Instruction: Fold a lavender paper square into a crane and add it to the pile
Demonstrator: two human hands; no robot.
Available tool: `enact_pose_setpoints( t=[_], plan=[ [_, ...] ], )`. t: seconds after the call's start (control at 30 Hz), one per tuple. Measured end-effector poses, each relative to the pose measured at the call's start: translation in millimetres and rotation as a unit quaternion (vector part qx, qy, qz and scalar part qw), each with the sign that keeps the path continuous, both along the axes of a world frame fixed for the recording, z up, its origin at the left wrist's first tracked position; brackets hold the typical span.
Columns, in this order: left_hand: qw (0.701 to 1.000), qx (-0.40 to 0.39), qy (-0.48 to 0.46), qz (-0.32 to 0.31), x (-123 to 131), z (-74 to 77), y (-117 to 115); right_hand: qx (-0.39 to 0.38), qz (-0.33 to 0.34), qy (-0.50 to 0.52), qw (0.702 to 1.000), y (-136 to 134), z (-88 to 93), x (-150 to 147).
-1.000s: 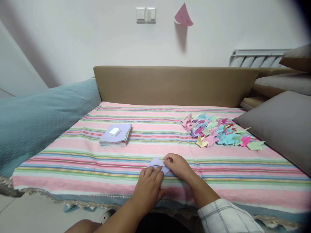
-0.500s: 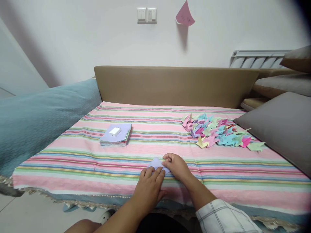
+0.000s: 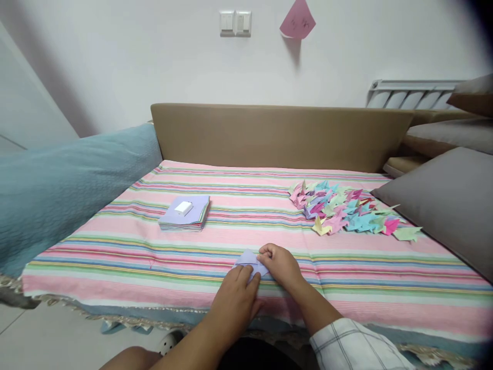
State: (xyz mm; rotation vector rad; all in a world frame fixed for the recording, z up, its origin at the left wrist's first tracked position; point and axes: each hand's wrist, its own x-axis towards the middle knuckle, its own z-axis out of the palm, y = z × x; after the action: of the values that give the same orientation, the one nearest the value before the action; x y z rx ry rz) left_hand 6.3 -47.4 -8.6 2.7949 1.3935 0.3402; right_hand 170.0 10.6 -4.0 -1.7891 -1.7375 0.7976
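Observation:
A lilac sheet of origami paper (image 3: 248,257), folded to a point at its far end, lies on the striped cloth in front of me. My left hand (image 3: 236,292) rests over the near part of this paper, its fingertips pressing down and slightly spread, and covers much of it. At the paper's right edge, my right hand (image 3: 281,263) pinches the paper between thumb and forefinger, the other fingers curled. A crease or flap edge runs across the paper just beyond the left fingertips.
To the left sits a stack of coloured paper (image 3: 185,216) with a small white box (image 3: 183,208) on top. Many folded paper cranes (image 3: 346,210) spread over the right side of the striped cloth (image 3: 115,267). Grey cushions (image 3: 447,195) border the right, a blue-covered armrest (image 3: 77,174) the left.
My left fingers have drawn back slightly toward me and bent, showing more of the paper's middle. The right hand keeps its pinch at the right edge. The view has shifted a little.

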Motion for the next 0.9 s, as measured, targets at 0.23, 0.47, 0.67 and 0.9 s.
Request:
enact_pose_setpoints(
  t=[0.23,0.47,0.67,0.9],
  plan=[
    [0.999,0.014,0.033,-0.006,0.5,-4.6,1.0,0.0,-0.002,0.004,1.0,-0.3,0.3,1.2],
    [0.999,-0.002,0.051,0.004,1.2,-7.9,1.6,0.006,0.002,0.001,1.0,0.9,-1.0,1.0],
    [0.998,0.003,0.055,0.01,2.0,-3.7,0.5,0.012,0.028,0.006,1.0,2.9,-3.8,10.5],
    [0.999,0.018,0.042,-0.006,-0.1,-5.8,4.9,-0.008,0.059,0.048,0.997,3.5,-5.0,25.7]
  ],
)
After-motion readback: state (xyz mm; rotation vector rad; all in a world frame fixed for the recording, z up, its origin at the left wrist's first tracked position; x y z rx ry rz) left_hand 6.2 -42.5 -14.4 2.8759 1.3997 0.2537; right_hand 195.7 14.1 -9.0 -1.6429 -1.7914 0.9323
